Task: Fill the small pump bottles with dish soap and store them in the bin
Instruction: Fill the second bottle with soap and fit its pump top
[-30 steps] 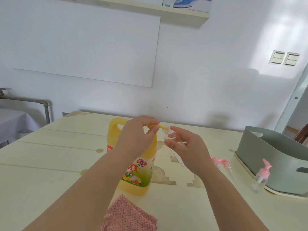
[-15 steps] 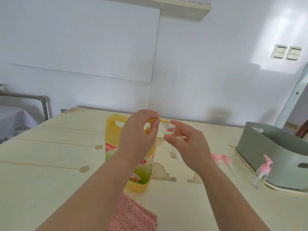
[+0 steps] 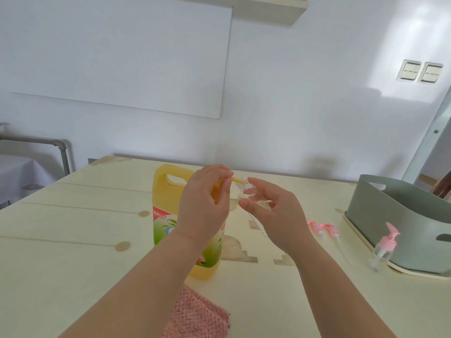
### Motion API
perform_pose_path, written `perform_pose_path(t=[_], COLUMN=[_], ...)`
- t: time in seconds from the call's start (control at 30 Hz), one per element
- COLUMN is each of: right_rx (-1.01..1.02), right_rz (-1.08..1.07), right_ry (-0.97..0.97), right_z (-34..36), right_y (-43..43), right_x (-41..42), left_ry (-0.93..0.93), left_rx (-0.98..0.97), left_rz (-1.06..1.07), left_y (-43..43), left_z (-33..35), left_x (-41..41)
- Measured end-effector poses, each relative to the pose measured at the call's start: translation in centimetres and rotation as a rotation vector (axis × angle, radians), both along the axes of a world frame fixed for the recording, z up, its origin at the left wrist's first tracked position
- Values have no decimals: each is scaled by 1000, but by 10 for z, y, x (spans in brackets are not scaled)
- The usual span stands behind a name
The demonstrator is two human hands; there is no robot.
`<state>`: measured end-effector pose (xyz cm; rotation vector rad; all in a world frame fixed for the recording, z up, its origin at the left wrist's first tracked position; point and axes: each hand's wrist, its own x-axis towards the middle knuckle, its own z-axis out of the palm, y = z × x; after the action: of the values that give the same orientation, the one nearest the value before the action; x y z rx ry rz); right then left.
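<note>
My left hand (image 3: 202, 211) pinches a thin yellow tube-like tool (image 3: 236, 179) whose tip meets the mouth of a small clear bottle (image 3: 246, 191). My right hand (image 3: 275, 215) holds that bottle, tilted, above the table. A big yellow dish soap jug (image 3: 168, 191) stands right behind my left hand, partly hidden by it. A grey-green bin (image 3: 395, 215) sits at the right. A clear pump bottle with a pink pump (image 3: 384, 247) stands upright against the bin's front. Two loose pink pump heads (image 3: 322, 228) lie on the table.
A pink cloth (image 3: 197, 315) lies near the table's front edge between my forearms. The pale wooden table (image 3: 73, 240) stretches to the left. A white wall and a board rise behind it, with a grey pipe rail at far left.
Both hands keep the same hold, the yellow tip staying at the bottle's mouth. Only the view has shifted a little.
</note>
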<state>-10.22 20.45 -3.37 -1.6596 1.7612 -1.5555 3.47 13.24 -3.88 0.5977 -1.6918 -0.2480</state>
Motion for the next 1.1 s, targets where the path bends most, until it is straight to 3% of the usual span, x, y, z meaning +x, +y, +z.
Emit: perform_pose_path(t=[0.1, 0.27, 0.47, 0.83, 1.0, 1.1], right_rx=[14, 46, 58, 47, 57, 65], right_rz=[7, 27, 71, 77, 57, 58], right_ry=[17, 82, 65, 52, 82, 79], right_z=[3, 12, 15, 3, 0, 3], right_y=[3, 4, 4, 2, 4, 5], right_x=[0, 2, 6, 6, 1, -2], left_ry=[-39, -213, -625, -556, -665, -848], left_rx=[42, 271, 279, 123, 93, 137], left_rz=[16, -19, 9, 140, 163, 104], left_y=[5, 5, -8, -9, -6, -1], left_z=[8, 37, 60, 36, 34, 51], left_x=[4, 22, 12, 6, 4, 14])
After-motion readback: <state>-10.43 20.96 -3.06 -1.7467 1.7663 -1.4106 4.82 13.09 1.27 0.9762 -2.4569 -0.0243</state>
